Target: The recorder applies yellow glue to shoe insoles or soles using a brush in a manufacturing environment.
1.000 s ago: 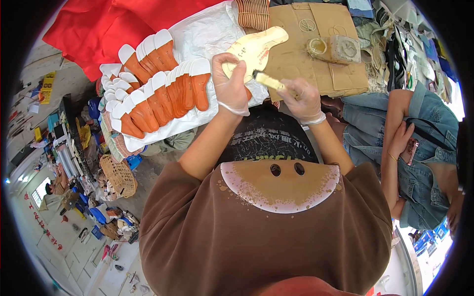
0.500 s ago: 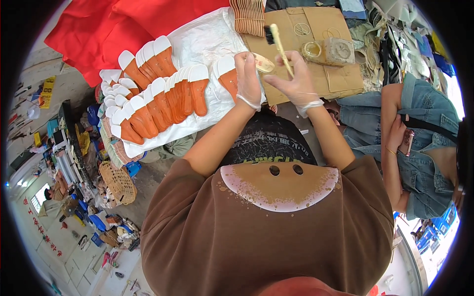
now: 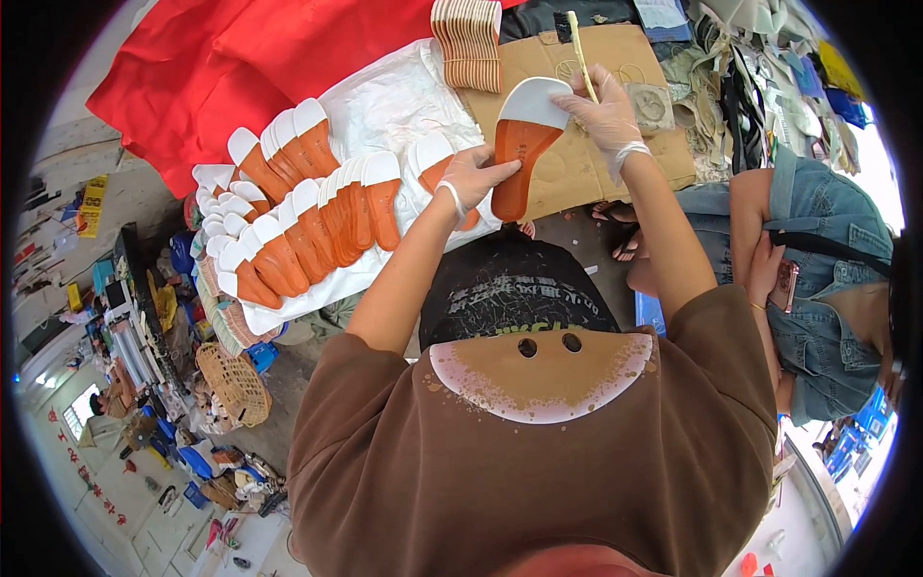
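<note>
An insole (image 3: 522,159) with an orange-brown heel part and a white toe part is held up over the front of the cardboard. My gloved left hand (image 3: 470,175) grips its left edge, thumb across the brown face, other fingers partly hidden. In my gloved right hand (image 3: 606,113) is a brush (image 3: 580,53) with a pale handle and dark bristles, pointing up and away. The same hand's fingertips touch the insole's white toe. Left of my hands, rows of similar insoles (image 3: 317,216) overlap on a white sheet (image 3: 385,91).
A stack of insoles (image 3: 466,48) stands at the back, beside the cardboard (image 3: 615,48). A squarish, yellowish container (image 3: 653,106) sits behind my right hand. Red cloth (image 3: 231,58) covers the far left. At the right, a person in denim (image 3: 832,250) sits close by; material scraps (image 3: 740,87) are piled behind.
The insole's brown-and-white face has come into view, and my right fingers now touch its toe. My right hand has moved right and farther away with the brush; my left hand has come nearer.
</note>
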`<state>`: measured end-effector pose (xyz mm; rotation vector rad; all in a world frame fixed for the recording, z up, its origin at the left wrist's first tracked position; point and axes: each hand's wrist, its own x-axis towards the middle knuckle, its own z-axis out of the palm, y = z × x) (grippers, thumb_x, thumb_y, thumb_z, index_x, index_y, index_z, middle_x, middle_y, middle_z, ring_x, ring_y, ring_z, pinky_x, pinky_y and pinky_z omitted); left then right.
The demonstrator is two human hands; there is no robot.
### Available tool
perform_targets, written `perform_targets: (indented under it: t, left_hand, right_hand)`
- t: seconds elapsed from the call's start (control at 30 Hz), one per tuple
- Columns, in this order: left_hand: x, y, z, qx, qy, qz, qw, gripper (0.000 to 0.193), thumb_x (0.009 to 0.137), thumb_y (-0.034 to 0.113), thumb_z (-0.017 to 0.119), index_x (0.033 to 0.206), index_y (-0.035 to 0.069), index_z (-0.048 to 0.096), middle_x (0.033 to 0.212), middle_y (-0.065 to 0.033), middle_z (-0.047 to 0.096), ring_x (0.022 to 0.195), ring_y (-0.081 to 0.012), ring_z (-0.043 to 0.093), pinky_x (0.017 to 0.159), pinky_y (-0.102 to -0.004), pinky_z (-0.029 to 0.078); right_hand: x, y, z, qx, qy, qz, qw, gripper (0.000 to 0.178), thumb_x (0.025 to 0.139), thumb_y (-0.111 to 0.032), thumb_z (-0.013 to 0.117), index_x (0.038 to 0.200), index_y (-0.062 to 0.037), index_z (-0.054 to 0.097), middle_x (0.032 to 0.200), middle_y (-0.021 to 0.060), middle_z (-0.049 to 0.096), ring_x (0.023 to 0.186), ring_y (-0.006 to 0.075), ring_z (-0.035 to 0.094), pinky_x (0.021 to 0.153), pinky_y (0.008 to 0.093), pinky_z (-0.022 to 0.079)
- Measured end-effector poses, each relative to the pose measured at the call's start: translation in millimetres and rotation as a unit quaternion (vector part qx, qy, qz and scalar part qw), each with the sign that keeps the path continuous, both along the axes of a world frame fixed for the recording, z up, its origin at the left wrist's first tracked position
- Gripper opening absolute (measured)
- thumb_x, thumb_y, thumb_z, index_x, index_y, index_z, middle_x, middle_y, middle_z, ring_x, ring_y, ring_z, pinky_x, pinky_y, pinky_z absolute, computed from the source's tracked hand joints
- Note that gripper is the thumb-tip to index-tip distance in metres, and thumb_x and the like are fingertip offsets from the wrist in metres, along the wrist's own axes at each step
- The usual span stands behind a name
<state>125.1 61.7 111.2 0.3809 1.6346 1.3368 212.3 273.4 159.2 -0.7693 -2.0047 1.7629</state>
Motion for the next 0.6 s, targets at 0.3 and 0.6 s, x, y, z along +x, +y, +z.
perform_targets:
  t: [0.3,0.6]
  left_hand:
    - [-18.5,-4.2,16.7,-0.008,-0.129,-0.019,0.991,0.032,0.083,0.015,0.072,0.107,-0.005,0.066,0.097,-0.0095,0.069,0.085,-0.0144,0.066,0.080,-0.0273,0.052]
    - [-22.8,-18.6,21.0,-0.028,-0.152,0.015,0.988,0.028,0.082,0.011,0.070,0.102,-0.007,0.065,0.090,-0.0116,0.069,0.074,-0.0157,0.068,0.070,-0.0280,0.056]
  right_hand:
    - [16.3,4.5,-9.2,0.300,-0.121,0.117,0.939,0.031,0.090,-0.040,0.060,0.097,-0.0099,0.062,0.078,0.0146,0.062,0.064,0.0300,0.061,0.061,0.0395,0.048]
    - [15.6,9.3,0.7,0.457,-0.186,0.140,0.858,0.033,0.088,-0.042,0.062,0.090,-0.0092,0.062,0.080,0.0158,0.064,0.073,0.0366,0.064,0.062,0.0464,0.049]
